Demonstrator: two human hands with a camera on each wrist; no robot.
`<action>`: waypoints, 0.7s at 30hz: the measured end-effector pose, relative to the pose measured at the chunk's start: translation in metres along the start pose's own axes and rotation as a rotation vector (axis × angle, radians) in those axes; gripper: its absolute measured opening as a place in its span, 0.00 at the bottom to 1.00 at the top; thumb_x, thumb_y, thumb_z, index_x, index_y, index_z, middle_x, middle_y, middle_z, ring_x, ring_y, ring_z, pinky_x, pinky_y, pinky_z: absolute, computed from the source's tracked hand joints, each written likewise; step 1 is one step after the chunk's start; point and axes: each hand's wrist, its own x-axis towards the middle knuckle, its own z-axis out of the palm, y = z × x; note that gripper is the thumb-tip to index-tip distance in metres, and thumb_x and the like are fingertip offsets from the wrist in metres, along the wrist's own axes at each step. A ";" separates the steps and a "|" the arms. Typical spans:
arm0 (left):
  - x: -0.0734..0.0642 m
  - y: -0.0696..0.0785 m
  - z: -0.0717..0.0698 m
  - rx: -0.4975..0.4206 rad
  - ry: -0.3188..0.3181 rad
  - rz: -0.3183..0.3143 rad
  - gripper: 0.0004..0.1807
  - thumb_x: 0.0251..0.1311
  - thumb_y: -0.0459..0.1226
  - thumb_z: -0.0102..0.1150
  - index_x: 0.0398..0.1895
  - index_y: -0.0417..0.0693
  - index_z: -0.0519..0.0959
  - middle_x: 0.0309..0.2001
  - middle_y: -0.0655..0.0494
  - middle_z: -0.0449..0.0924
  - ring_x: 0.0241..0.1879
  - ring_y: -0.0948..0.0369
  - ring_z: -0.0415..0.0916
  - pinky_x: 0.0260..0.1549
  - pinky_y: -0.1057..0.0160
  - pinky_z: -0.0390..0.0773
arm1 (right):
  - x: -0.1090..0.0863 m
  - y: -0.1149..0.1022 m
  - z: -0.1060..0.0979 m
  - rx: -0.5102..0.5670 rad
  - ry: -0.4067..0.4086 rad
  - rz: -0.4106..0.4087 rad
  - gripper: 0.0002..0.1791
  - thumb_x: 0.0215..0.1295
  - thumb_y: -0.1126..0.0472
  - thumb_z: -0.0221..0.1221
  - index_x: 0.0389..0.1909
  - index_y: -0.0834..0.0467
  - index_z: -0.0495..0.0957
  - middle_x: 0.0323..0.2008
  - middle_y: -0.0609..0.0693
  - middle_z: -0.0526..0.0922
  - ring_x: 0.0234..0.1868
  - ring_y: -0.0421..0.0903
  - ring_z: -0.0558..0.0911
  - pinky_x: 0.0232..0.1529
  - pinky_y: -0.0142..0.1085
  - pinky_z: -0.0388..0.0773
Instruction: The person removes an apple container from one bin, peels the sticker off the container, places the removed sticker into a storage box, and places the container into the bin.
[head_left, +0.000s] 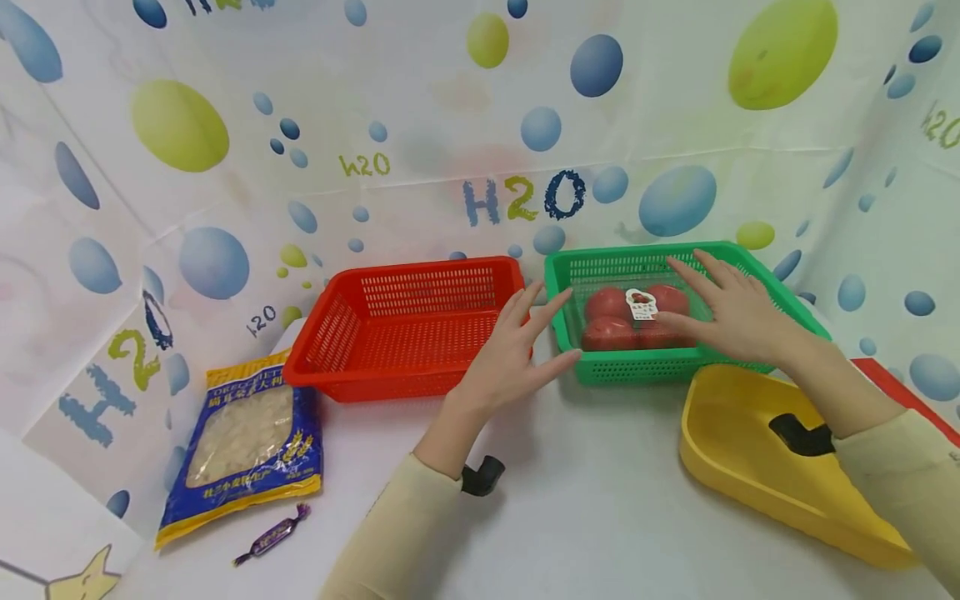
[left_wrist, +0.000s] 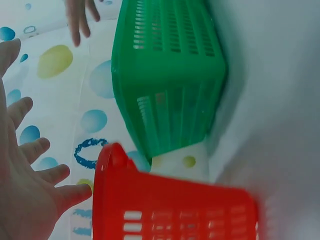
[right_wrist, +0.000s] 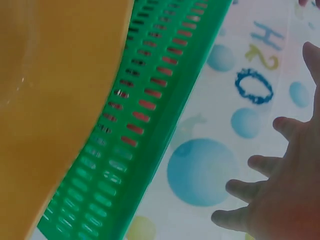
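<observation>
In the head view a clear pack of red, tomato-like fruit [head_left: 609, 333] with a white label lies inside the green basket [head_left: 637, 367]. My right hand [head_left: 738, 312] hovers over that basket's right part, fingers spread, holding nothing. My left hand [head_left: 510, 354] is held between the red basket [head_left: 397, 390] and the green one, its fingers straight and apart. The left wrist view shows the left hand [left_wrist: 30, 190] beside the red basket's rim. In the right wrist view the right hand [right_wrist: 280, 185] is spread beyond the green basket's edge [right_wrist: 165, 145].
A yellow tray [head_left: 780, 492] stands at the front right, below the right forearm. To the left lie a blue and yellow bag of pasta [head_left: 240, 442] and a purple wrapped candy [head_left: 272, 537]. A patterned cloth [head_left: 420, 125] hangs behind the baskets.
</observation>
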 end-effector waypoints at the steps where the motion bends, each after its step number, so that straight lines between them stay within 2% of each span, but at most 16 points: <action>1: 0.001 0.002 0.002 -0.019 0.003 -0.010 0.42 0.64 0.63 0.55 0.80 0.78 0.52 0.81 0.64 0.39 0.78 0.59 0.36 0.63 0.37 0.67 | 0.003 0.003 -0.001 0.005 -0.008 0.009 0.49 0.71 0.35 0.53 0.82 0.54 0.43 0.78 0.68 0.40 0.75 0.72 0.43 0.66 0.74 0.41; 9: 0.007 0.013 0.017 -0.142 0.040 -0.076 0.42 0.63 0.62 0.57 0.79 0.76 0.55 0.81 0.63 0.40 0.78 0.55 0.42 0.61 0.36 0.69 | 0.023 0.020 -0.009 0.141 -0.109 0.082 0.53 0.72 0.34 0.51 0.81 0.60 0.36 0.76 0.74 0.38 0.73 0.76 0.45 0.64 0.75 0.47; 14: 0.009 0.020 0.025 -0.177 0.060 -0.112 0.41 0.63 0.61 0.58 0.79 0.71 0.58 0.81 0.59 0.42 0.77 0.53 0.46 0.59 0.37 0.71 | 0.034 0.026 -0.014 0.229 -0.181 0.107 0.54 0.74 0.35 0.48 0.79 0.64 0.31 0.76 0.74 0.38 0.74 0.74 0.42 0.65 0.74 0.45; 21: 0.009 0.023 0.036 -0.272 0.070 -0.151 0.40 0.63 0.60 0.58 0.78 0.74 0.59 0.81 0.62 0.44 0.76 0.52 0.49 0.59 0.38 0.72 | 0.042 0.030 -0.021 0.360 -0.272 0.183 0.57 0.73 0.31 0.46 0.78 0.65 0.26 0.76 0.74 0.34 0.74 0.75 0.39 0.65 0.75 0.43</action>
